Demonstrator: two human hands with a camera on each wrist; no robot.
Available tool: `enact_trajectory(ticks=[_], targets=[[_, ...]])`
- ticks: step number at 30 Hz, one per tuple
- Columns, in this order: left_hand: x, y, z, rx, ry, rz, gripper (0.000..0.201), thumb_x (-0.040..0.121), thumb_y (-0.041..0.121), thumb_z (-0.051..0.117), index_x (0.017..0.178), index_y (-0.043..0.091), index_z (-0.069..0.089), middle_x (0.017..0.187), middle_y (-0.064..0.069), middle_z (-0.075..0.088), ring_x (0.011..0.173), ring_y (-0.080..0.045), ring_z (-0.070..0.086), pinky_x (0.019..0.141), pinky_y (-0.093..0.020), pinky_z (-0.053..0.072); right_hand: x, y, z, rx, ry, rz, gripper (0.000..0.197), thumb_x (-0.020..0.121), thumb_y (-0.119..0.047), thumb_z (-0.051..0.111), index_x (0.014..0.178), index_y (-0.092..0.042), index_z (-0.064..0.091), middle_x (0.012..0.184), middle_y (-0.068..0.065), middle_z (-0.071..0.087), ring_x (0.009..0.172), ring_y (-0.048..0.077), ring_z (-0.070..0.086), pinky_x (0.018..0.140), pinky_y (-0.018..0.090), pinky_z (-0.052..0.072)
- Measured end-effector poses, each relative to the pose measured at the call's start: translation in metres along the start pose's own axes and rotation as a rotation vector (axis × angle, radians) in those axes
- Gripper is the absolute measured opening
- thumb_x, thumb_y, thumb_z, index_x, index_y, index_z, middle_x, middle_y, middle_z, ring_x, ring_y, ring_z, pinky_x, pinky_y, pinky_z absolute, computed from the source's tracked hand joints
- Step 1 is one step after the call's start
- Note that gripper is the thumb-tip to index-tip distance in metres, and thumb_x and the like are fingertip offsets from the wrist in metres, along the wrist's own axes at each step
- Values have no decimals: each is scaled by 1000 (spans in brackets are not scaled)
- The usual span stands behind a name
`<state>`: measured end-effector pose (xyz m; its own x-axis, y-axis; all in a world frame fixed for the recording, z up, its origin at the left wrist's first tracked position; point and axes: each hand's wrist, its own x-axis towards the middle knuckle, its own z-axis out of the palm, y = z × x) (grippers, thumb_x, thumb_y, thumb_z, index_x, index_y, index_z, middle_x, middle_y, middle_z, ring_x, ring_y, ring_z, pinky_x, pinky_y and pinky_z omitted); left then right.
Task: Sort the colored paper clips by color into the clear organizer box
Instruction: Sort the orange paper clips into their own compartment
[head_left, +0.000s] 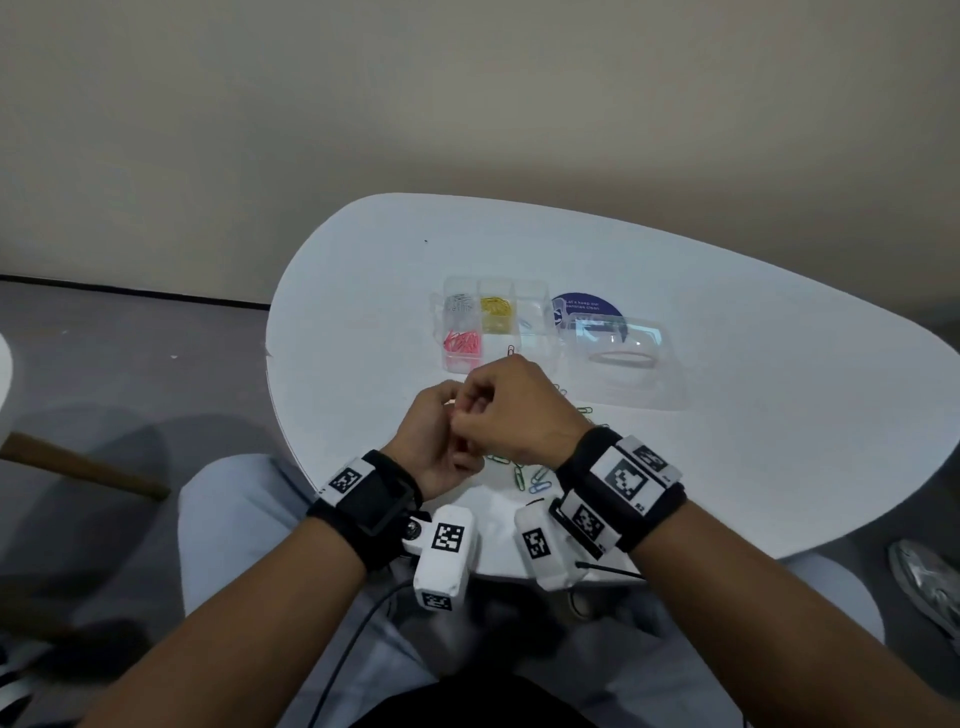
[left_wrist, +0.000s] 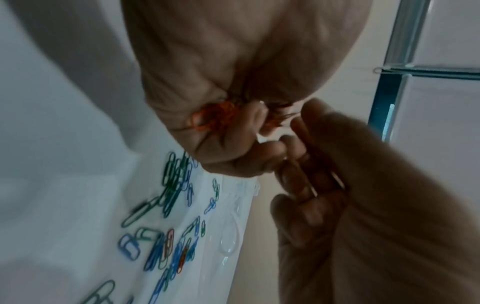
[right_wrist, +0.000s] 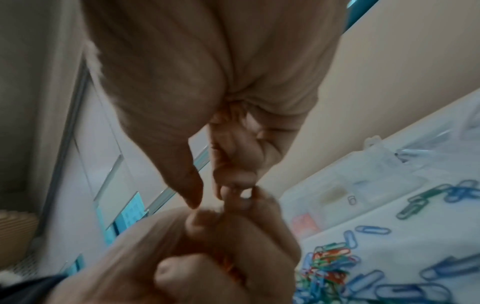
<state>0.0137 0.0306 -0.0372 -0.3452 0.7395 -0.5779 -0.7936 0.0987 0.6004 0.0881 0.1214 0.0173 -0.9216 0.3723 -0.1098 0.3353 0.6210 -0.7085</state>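
My left hand (head_left: 436, 431) is curled round a bunch of orange-red paper clips (left_wrist: 215, 119), just above the table's near part. My right hand (head_left: 498, 410) lies over it with curled fingers, whose tips meet the left hand's fingertips (right_wrist: 228, 191). Whether they pinch a clip is hidden. The clear organizer box (head_left: 530, 312) stands beyond the hands. It holds silver clips (head_left: 460, 304), yellow clips (head_left: 496, 309) and pink-red clips (head_left: 462, 343) in separate compartments. Loose green and blue clips (head_left: 524, 475) lie under and beside my wrists, a few orange ones among them (right_wrist: 330, 265).
The box's open lid (head_left: 618, 358) lies flat to its right, partly over a round blue sticker (head_left: 587, 306). The white table's curved front edge (head_left: 488, 571) is under my wrists. A shoe (head_left: 930, 587) shows on the floor at the right.
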Motion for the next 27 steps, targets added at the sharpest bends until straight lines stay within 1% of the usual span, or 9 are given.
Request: enact_trajectory(ticks=[3, 6, 11, 14, 16, 19, 21, 23, 27], targets=[[6, 1, -13, -65, 15, -73, 29, 88, 17, 40, 61, 18, 48, 52, 3, 41, 37, -7, 35, 33, -14, 14, 12, 16, 4, 31, 64, -7, 7, 82, -24, 71, 82, -18, 76, 75, -7, 71, 66, -1, 62, 58, 9, 45], [9, 11, -37, -130, 101, -106, 33, 96, 29, 45, 64, 20, 43, 55, 6, 36, 36, -6, 29, 33, -13, 12, 27, 37, 10, 81, 57, 52, 8, 84, -21, 71, 81, -16, 78, 76, -7, 72, 70, 2, 61, 66, 18, 45], [5, 30, -57, -6, 245, 140, 27, 105, 26, 36, 84, 16, 49, 51, 7, 32, 35, -5, 24, 31, -15, 13, 47, 40, 26, 4, -134, 76, 7, 83, -17, 73, 83, -13, 78, 80, -3, 73, 77, 10, 66, 75, 28, 55], [1, 36, -62, 54, 271, 207, 20, 103, 16, 36, 105, 11, 56, 52, 7, 35, 38, -5, 25, 33, -16, 15, 54, 45, 23, -176, -184, 85, 8, 80, -12, 70, 85, -16, 75, 77, -9, 65, 78, 12, 63, 70, 25, 51], [-1, 37, -65, 96, 277, 218, 23, 103, 14, 36, 110, 10, 58, 53, 7, 35, 40, -6, 25, 34, -16, 15, 55, 50, 19, -231, -195, 117, 13, 78, -9, 68, 84, -19, 73, 74, -13, 62, 77, 11, 61, 67, 22, 46], [-3, 34, -63, 203, 261, 197, 24, 102, 15, 38, 108, 10, 60, 55, 6, 33, 42, -7, 23, 36, -17, 14, 54, 46, 22, -233, -150, 90, 12, 77, -12, 66, 81, -20, 74, 78, -10, 66, 80, 13, 64, 73, 28, 54], [-4, 32, -60, 393, 256, 182, 22, 101, 19, 43, 100, 11, 63, 55, 6, 30, 43, -8, 21, 38, -19, 13, 53, 36, 31, -259, -146, 63, 7, 76, -26, 73, 77, -19, 75, 76, -8, 67, 76, 14, 65, 71, 32, 56], [-5, 32, -57, 620, 291, 169, 24, 99, 26, 49, 91, 11, 66, 51, 7, 30, 43, -11, 23, 40, -20, 16, 54, 27, 40, -336, -142, 82, 18, 74, -37, 77, 76, -19, 73, 76, -6, 68, 73, 15, 65, 67, 30, 55], [-7, 32, -62, 864, 388, 195, 29, 96, 28, 56, 78, 11, 70, 47, 4, 36, 42, -14, 29, 41, -20, 22, 62, 19, 53, -470, -153, 108, 18, 74, -31, 77, 82, -16, 69, 81, 1, 70, 75, 21, 67, 70, 33, 58]])
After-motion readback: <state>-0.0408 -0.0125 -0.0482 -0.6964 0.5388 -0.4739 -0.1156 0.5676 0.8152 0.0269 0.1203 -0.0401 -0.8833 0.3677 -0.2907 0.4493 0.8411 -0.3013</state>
